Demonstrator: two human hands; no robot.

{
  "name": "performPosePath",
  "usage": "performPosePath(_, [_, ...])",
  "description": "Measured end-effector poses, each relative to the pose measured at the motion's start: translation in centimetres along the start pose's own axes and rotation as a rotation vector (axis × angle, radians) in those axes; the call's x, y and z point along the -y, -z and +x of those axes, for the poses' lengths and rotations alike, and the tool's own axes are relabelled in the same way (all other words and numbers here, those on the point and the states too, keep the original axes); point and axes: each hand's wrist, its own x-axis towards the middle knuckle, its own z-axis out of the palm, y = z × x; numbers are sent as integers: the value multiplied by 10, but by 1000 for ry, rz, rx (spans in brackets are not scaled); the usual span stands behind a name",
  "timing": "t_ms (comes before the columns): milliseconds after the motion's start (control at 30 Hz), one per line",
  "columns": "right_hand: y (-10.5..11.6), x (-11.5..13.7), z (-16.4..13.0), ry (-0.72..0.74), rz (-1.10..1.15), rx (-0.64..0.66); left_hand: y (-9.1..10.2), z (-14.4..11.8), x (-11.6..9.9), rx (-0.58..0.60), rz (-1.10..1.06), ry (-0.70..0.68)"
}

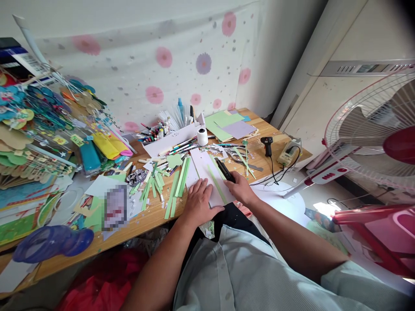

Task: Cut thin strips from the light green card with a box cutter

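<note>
My right hand (240, 188) is wrapped round a black utility knife (223, 169), which points away from me over a pale sheet of card (205, 166). On that card, near its right side, runs a narrow light-green paper strip (216, 183). My left hand (201, 201) lies flat on the near left part of the card, fingers stretched out and thumb toward the near edge. Left of it, several cut green paper strips (181, 181) are spread on the wooden table (227, 152). The knife's blade tip is too small to make out.
Behind the card stand a white thread spool (202, 137), markers (158, 131) and coloured paper sheets (228, 125). A glue gun (267, 146) with a cord lies at right, near a fan (372, 125). Hanging craft pieces (48, 108) and a blue plastic jar (53, 242) are at left.
</note>
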Motion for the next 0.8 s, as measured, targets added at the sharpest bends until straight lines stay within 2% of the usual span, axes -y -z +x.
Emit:
performPosePath(233, [9, 9, -10, 159, -184, 7, 1, 0, 1, 7, -11, -6])
performPosePath(467, [3, 25, -4, 127, -479, 26, -2, 0, 2, 7, -12, 0])
performPosePath(800, [-8, 49, 4, 162, -594, 82, -3, -2, 4, 21, -6, 5])
